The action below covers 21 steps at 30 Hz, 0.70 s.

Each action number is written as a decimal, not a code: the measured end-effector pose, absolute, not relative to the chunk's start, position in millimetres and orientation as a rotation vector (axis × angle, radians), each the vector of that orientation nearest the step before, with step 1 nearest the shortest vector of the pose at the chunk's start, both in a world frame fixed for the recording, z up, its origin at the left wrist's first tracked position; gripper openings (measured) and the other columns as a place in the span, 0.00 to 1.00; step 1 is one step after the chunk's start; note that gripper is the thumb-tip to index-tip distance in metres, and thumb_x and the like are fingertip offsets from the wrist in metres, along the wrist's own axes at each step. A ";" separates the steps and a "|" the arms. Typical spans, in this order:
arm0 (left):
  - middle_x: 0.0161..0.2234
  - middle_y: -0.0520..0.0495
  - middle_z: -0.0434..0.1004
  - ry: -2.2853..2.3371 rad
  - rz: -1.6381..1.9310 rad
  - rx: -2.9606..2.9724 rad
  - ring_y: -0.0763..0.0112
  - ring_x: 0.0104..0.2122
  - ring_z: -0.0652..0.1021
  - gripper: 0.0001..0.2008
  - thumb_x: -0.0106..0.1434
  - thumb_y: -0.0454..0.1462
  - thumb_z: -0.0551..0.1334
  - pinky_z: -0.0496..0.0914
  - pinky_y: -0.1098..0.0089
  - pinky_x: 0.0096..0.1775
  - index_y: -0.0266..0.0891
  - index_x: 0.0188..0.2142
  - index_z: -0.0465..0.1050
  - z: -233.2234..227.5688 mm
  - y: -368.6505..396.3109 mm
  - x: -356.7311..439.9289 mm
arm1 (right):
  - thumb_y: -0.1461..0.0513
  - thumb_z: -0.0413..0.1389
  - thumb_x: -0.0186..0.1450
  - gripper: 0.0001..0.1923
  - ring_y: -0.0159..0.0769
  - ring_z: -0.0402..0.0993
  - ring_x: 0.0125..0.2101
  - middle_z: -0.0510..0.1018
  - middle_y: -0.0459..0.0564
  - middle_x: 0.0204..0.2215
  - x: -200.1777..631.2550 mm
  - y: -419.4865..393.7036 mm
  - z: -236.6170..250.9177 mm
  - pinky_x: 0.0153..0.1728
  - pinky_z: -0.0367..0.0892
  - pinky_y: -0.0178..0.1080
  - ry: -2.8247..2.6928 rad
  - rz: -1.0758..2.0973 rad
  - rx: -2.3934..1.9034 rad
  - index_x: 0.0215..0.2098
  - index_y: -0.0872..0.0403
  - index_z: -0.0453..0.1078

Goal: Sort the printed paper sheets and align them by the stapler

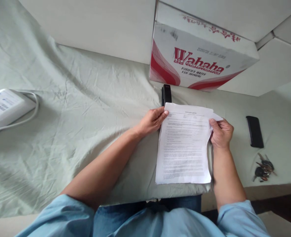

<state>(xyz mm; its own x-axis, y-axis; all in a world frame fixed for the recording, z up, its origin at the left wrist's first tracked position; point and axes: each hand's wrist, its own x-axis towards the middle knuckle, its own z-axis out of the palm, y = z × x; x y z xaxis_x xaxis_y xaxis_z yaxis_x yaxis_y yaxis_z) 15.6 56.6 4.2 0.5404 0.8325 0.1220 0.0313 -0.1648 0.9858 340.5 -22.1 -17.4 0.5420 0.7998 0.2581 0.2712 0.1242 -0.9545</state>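
Left hand (153,120) on edge of papers (183,151)

Right of centre, the left hand (155,119) and right hand (221,132) hold white printed paper sheets (183,148); a red-and-white cardboard box (197,70) stands upper right, a black rectangular phone (255,131) lies far right.

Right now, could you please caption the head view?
Left hand and right hand hold papers before a Wahaha box.

The box (202,54) reads "Wahaha PURIFIED WATER".
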 end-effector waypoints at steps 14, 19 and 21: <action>0.21 0.55 0.63 0.724 0.840 1.610 0.73 0.23 0.65 0.28 0.77 0.61 0.55 0.61 0.68 0.25 0.43 0.32 0.64 4.2 57.7 14.9 | 0.50 0.76 0.58 0.16 0.34 0.78 0.30 0.83 0.43 0.28 340.2 -21.3 -20.2 0.36 0.74 0.38 -1.017 0.523 -1.471 0.32 0.52 0.83; 0.21 0.55 0.63 0.742 0.799 1.584 0.73 0.23 0.66 0.27 0.77 0.61 0.56 0.61 0.69 0.25 0.43 0.32 0.65 6.5 56.8 12.8 | 0.49 0.76 0.58 0.17 0.34 0.77 0.30 0.83 0.44 0.29 335.4 -21.1 -16.1 0.35 0.72 0.38 -1.028 0.502 -1.485 0.33 0.52 0.83; 0.21 0.55 0.64 0.752 0.776 1.568 0.73 0.22 0.66 0.26 0.77 0.60 0.57 0.62 0.69 0.25 0.42 0.33 0.66 7.2 56.4 12.2 | 0.49 0.76 0.58 0.17 0.34 0.76 0.30 0.83 0.44 0.28 334.2 -20.7 -15.2 0.34 0.71 0.38 -1.025 0.495 -1.480 0.32 0.52 0.83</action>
